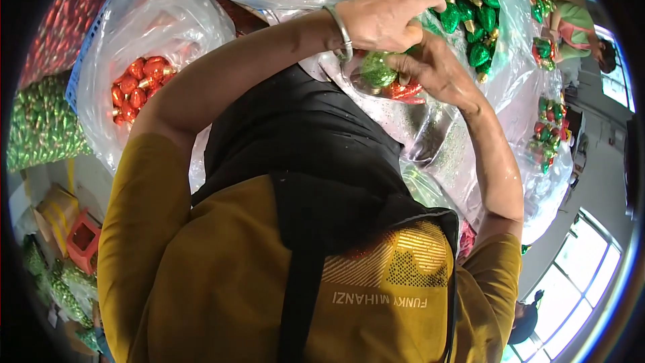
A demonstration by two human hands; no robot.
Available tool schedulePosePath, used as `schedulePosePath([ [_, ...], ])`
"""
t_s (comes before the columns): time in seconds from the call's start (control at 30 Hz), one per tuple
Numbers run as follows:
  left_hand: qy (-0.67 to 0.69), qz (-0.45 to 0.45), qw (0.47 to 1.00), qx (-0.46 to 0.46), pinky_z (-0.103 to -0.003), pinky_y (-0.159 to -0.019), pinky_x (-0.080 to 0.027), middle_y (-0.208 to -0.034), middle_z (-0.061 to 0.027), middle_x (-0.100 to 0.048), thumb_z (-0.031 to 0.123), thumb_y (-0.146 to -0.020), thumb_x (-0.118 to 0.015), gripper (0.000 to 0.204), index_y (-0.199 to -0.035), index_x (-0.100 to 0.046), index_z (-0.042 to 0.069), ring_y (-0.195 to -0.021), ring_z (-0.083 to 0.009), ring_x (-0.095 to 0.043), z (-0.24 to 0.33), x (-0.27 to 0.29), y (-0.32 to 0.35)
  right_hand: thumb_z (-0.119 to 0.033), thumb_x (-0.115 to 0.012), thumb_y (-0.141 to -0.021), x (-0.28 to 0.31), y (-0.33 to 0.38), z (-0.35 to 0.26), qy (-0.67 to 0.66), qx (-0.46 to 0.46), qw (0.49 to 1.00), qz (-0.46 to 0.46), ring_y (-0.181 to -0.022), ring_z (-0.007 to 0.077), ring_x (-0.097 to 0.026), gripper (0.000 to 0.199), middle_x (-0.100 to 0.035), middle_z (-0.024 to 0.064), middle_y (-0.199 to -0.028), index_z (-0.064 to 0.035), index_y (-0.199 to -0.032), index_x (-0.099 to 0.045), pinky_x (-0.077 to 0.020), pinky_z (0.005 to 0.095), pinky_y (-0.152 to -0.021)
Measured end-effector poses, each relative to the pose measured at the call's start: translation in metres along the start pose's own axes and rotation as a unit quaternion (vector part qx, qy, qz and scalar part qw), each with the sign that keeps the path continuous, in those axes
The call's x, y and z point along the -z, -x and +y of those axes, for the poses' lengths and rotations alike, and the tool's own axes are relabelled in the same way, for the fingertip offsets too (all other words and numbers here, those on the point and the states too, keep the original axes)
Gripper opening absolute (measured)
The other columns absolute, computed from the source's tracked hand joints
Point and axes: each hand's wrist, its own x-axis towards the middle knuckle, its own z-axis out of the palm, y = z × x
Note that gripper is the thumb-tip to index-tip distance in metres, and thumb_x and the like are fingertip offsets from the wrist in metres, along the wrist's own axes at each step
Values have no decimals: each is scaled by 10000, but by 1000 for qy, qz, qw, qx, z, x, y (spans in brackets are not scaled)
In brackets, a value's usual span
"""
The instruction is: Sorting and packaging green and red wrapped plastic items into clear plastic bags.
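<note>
My left hand [386,17], with a metal bangle at the wrist, reaches across with its fingers curled in against my right hand. What lies between its fingertips is hidden. My right hand [440,70] curls round a clear plastic pack in front of my lap. A glittery light-green bulb ornament [378,70] and a shiny red ornament [404,90] show in it, beside my fingers. Just beyond both hands lies a heap of shiny green bulb ornaments [449,15] with gold caps, on clear plastic sheeting.
At left, a clear bag [198,10] of red bulb ornaments [141,84] sits in a blue crate [79,74]. Bulging sacks of red [67,17] and green [44,124] ornaments stand further left, near a red stool [84,242]. A co-worker [574,30] is at far right.
</note>
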Motion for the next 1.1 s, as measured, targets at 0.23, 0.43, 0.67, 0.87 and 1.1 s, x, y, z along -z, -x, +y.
schedulePosePath([
  [0.23, -13, -175, 983, 54, -333, -708, -485, -884, -153, -628, -52, -688, -490, 368, -1034, -596, 11, -801, -240, -630, 1, 13, -11, -47, -661, -772, 3, -13, -6, 133, 3, 991, -7, -657, 230, -598, 222, -622, 186, -765, 75, -935, -571, -474, 328, -630],
  [0.43, 79, -181, 971, 133, -334, -677, -511, -791, -134, -649, -5, -701, -517, 314, -997, -622, 9, -753, -254, -649, -1, 14, -17, -39, -651, -753, -2, -12, -9, 113, -34, 993, 8, -750, 305, -621, 191, -625, 238, -835, 53, -910, -592, -480, 366, -676],
  [0.67, 44, -217, 970, 104, -306, -691, -517, -837, -133, -665, -4, -710, -530, 297, -989, -632, 12, -762, -225, -652, 3, 5, -30, -57, -641, -733, 4, -19, 23, 156, 34, 987, -9, -794, 343, -614, 213, -612, 244, -830, 40, -918, -599, -463, 424, -723],
  [0.87, 30, -252, 966, 54, -327, -724, -515, -861, -152, -659, -20, -720, -535, 312, -1015, -628, 18, -766, -280, -643, 13, 7, -46, -129, -629, -798, 23, 14, -6, 214, 74, 974, 32, -718, 266, -591, 214, -596, 187, -770, 46, -916, -595, -460, 363, -664],
  [1.1, -38, -389, 920, 12, -350, -745, -500, -942, -170, -631, -7, -740, -579, 301, -1037, -616, 20, -847, -326, -617, 24, 32, -72, -192, -634, -825, 4, 91, -14, 137, 188, 947, 223, -788, 201, -596, 214, -594, 111, -806, -15, -942, -615, -434, 365, -780],
])
